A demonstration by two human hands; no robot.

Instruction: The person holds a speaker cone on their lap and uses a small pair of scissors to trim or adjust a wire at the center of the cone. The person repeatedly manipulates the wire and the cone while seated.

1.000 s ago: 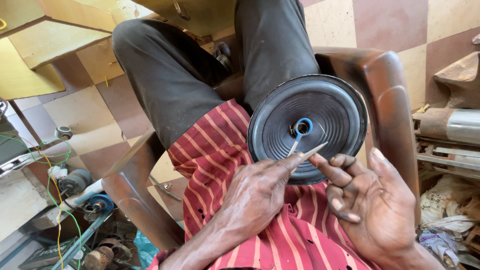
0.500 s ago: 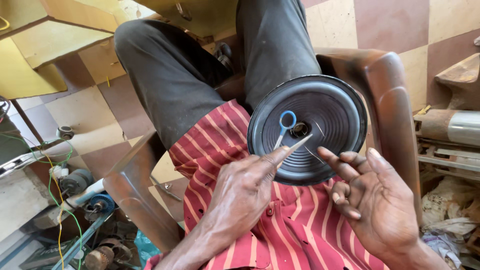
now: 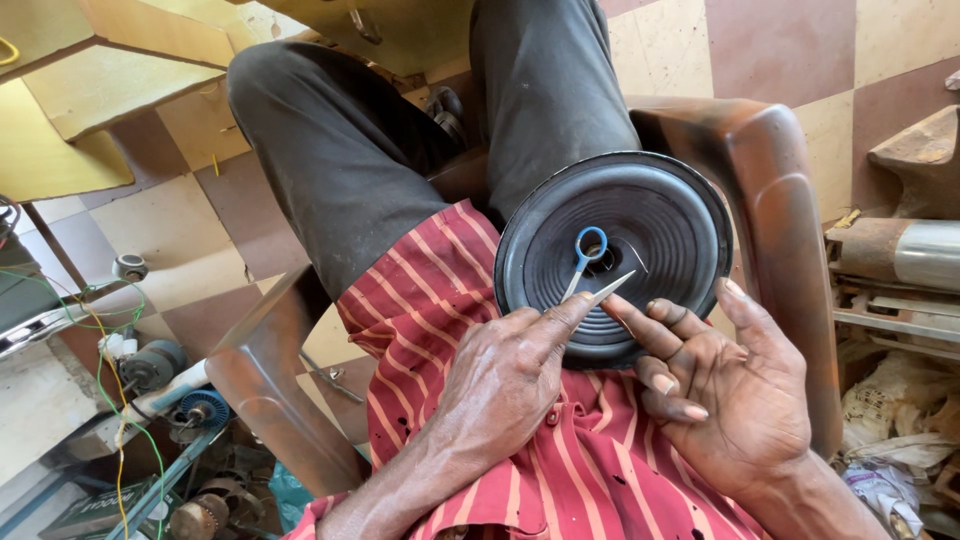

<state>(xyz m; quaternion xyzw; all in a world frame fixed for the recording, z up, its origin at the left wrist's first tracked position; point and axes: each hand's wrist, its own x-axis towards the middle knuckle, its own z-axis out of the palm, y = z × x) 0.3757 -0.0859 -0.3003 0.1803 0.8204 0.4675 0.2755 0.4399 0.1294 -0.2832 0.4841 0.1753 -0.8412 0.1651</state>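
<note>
Speaker cone (image 3: 640,230) on lap looks thin, easily torn; best held by its stiffer rim. Left hand (image 3: 500,385) pinches scissors (image 3: 590,265); right hand (image 3: 730,390) lies open, fingers spread, propping the cone's lower edge.

We count two hands, a left hand (image 3: 505,385) and a right hand (image 3: 735,400), over one speaker cone (image 3: 655,215). We see one pair of scissors (image 3: 590,270) with one blue handle loop showing, and one brown chair (image 3: 770,180). On the floor at the left we make out two small motors (image 3: 150,365).
</note>
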